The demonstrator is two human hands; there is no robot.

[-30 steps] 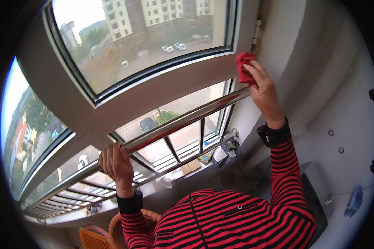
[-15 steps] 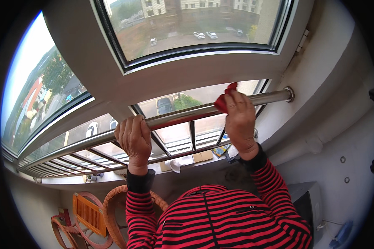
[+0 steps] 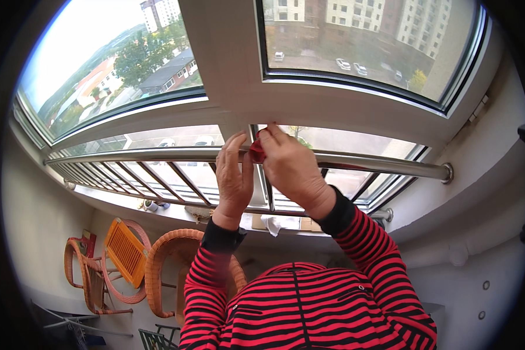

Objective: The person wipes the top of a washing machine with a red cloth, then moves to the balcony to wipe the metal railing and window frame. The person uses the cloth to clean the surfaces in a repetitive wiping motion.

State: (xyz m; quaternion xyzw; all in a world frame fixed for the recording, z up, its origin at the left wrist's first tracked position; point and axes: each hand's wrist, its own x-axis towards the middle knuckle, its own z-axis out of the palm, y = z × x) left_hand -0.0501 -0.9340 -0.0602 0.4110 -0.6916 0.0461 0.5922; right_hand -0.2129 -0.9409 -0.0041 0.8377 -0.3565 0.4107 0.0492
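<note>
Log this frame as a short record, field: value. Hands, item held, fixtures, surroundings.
left hand: at the rail, fingers pointing up; grip unclear
right hand: pinching the cloth, beside the left hand
cloth: red, bunched, at the rail
rail: shiny metal, horizontal, bars below
window: beyond the rail, cars and buildings outside
wicker chair: lower left of view
sleeves: red and black stripes

Top (image 3: 338,306): red, crossed by narrow black stripes
Front seam (image 3: 300,303): dark line running down the middle
Round fittings (image 3: 361,287): small, pale, one on each side; studs or eyelets, too small to tell
Sleeves (image 3: 376,251): long, ringed with matching red and black stripes
Cuffs (image 3: 338,212): plain black, broad bands
Left hand (image 3: 233,178): bare
Right hand (image 3: 293,168): bare
</note>
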